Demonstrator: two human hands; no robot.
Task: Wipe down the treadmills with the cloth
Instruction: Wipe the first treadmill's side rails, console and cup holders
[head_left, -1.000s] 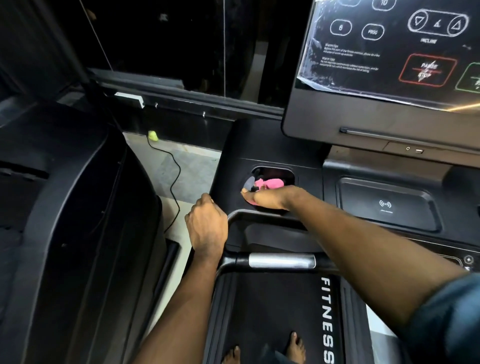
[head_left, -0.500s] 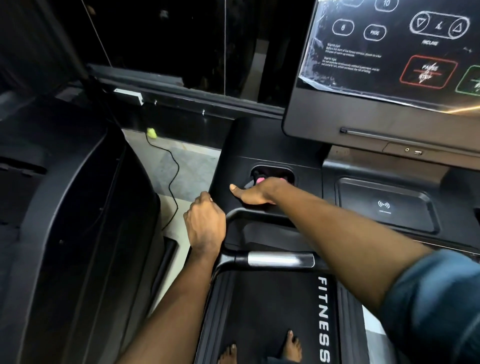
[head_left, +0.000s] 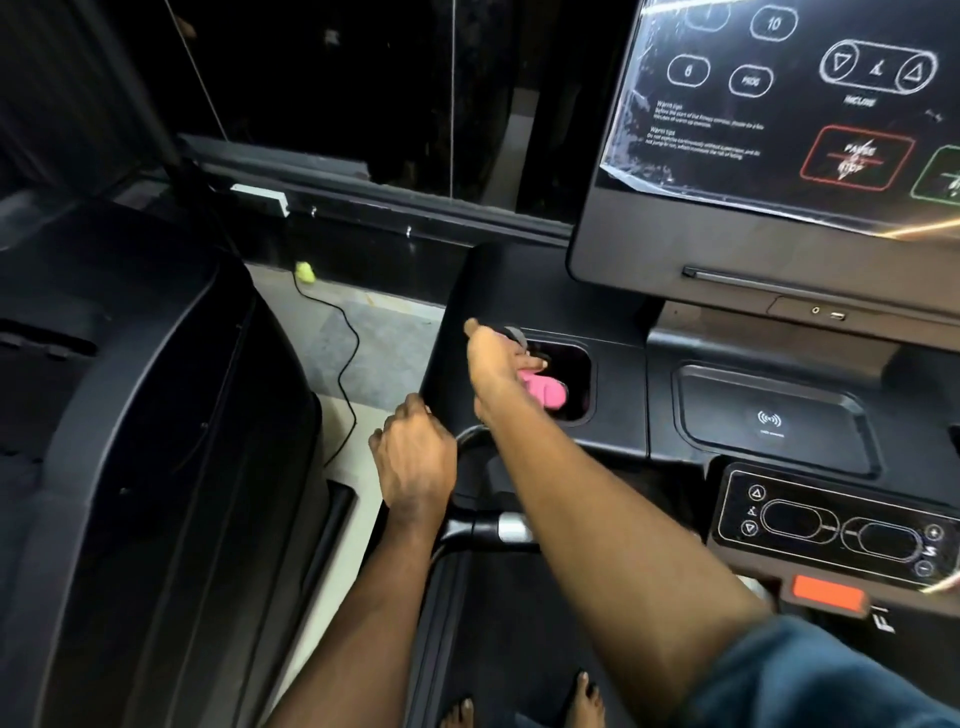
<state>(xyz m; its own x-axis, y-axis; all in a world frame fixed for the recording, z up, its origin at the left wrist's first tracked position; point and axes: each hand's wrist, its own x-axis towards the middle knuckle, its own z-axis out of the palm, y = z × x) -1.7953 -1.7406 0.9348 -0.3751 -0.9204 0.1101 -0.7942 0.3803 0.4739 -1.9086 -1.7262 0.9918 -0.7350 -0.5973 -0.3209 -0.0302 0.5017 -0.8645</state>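
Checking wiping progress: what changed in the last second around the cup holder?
The right hand, gripping the pink cloth, swept from the cup holder's front rim to its left edge. The left hand stayed at the console's left edge.

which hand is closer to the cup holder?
Right. The right hand is at the left rim of the cup holder, holding the pink cloth; the left hand rests below-left of it.

Pink cloth (head_left: 545, 392), perhaps grey at one corner, against a black treadmill console (head_left: 618, 384); its dark screen (head_left: 727, 130) shows white outlines, a red-bordered button (head_left: 857, 158) and a green-bordered button (head_left: 941, 174); orange tab (head_left: 828, 593); blue sleeve (head_left: 831, 675).
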